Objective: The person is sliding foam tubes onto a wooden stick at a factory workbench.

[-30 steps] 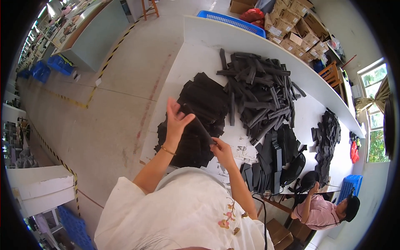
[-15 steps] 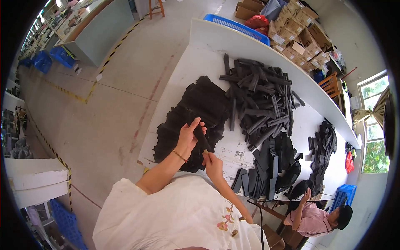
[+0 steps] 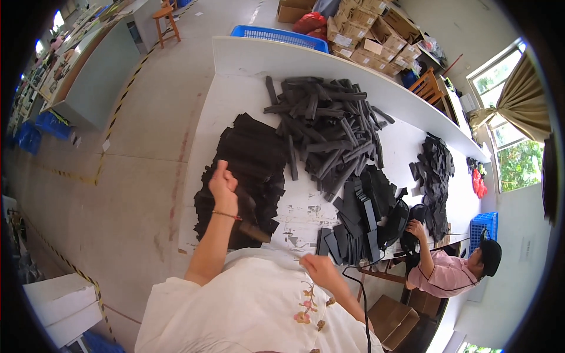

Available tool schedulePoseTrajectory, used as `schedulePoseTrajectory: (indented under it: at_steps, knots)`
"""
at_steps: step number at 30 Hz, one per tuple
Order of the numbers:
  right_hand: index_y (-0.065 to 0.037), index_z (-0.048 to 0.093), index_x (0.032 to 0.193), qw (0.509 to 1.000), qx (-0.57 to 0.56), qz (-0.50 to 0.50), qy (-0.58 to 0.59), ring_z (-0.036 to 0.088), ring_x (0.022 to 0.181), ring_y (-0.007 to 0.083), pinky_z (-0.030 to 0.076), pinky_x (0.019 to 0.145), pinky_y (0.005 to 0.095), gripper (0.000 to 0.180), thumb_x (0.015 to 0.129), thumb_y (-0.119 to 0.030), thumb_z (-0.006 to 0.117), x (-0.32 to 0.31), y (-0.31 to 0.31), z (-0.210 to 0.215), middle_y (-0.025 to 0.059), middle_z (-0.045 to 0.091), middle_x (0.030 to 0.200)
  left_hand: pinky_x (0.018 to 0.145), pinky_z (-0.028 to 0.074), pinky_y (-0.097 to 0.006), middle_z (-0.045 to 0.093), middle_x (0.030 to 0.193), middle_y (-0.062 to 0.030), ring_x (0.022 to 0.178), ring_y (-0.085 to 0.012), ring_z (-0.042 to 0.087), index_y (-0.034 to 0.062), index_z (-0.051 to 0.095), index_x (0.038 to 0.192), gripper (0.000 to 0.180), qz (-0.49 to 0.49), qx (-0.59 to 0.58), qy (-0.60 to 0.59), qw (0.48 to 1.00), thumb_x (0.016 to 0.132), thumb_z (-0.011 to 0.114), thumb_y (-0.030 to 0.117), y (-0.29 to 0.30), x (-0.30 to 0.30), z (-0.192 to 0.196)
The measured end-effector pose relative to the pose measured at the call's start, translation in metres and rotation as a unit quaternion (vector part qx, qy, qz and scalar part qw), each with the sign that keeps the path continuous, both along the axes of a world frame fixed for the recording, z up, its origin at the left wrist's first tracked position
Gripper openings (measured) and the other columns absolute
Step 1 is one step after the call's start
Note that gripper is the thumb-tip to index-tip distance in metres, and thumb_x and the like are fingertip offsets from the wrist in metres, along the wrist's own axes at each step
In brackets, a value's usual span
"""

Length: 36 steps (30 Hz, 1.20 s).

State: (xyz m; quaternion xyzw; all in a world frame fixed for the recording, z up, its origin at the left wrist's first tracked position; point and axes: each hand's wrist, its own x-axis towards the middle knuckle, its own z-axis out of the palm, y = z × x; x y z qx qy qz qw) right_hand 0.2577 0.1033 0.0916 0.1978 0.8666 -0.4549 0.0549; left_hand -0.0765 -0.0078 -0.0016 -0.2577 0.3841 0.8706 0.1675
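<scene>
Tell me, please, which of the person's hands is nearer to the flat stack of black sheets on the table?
Left. The left hand is raised right over the flat stack of black sheets; the right hand sits off it, near the table's near edge.

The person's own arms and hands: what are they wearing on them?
Both forearms are bare; no gloves on the left hand or the right hand. A thin bracelet with reddish and gold-toned parts circles the left wrist. The arms come out of a loose white top with short, wide sleeves and small floral embroidery down the front. No rings or watch can be made out.
</scene>
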Motion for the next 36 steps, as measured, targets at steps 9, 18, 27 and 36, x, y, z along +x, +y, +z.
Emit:
schedulePoseTrajectory:
  at_steps: [9, 18, 27, 36]
  knots:
    - [-0.003, 0.060, 0.091, 0.947, -0.067, -0.212, 0.232, 0.039, 0.058, 0.0064, 0.033, 0.051, 0.0216, 0.016, 0.080, -0.006, 0.071, -0.090, 0.004, -0.028, 0.0000, 0.046, 0.068, 0.039, 0.030, -0.019, 0.047, 0.058, 0.0025, 0.042, -0.0055, 0.036, 0.0108, 0.052, 0.081, 0.016, -0.041, 0.168, -0.016, 0.985, 0.090, 0.063, 0.018, 0.026, -0.015, 0.036]
    - [0.000, 0.060, 0.085, 0.922, -0.030, -0.138, 0.362, 0.045, 0.066, 0.0112, 0.037, 0.058, 0.0241, 0.008, 0.084, -0.003, 0.067, -0.178, -0.016, -0.013, 0.0032, 0.053, 0.080, 0.041, 0.031, -0.019, 0.053, 0.061, 0.0000, 0.042, -0.0068, 0.040, 0.0073, 0.057, 0.083, 0.017, -0.105, 0.088, -0.031, 0.990, 0.090, 0.063, 0.021, 0.024, 0.017, 0.032]
    - [0.001, 0.058, 0.083, 0.941, -0.062, -0.084, 0.323, 0.047, 0.065, 0.0156, 0.038, 0.060, 0.0246, 0.007, 0.088, -0.004, 0.061, -0.169, 0.012, 0.013, 0.0065, 0.050, 0.074, 0.073, 0.048, -0.023, 0.059, 0.095, -0.0054, 0.084, -0.0101, 0.060, 0.0012, 0.055, 0.119, 0.032, -0.561, -0.067, 0.480, 0.671, 0.092, 0.059, 0.018, 0.017, 0.046, 0.085]
    - [-0.007, 0.051, 0.087, 0.851, -0.047, -0.283, 0.441, 0.034, 0.058, 0.0018, 0.027, 0.051, 0.0179, 0.009, 0.095, -0.010, 0.053, -0.186, 0.048, 0.044, -0.0058, 0.044, 0.070, 0.051, 0.049, -0.022, 0.059, 0.080, -0.0057, 0.064, -0.0108, 0.060, 0.0027, 0.049, 0.094, 0.030, -0.512, -0.041, 0.347, 0.785, 0.102, 0.037, 0.029, 0.028, 0.102, 0.092]
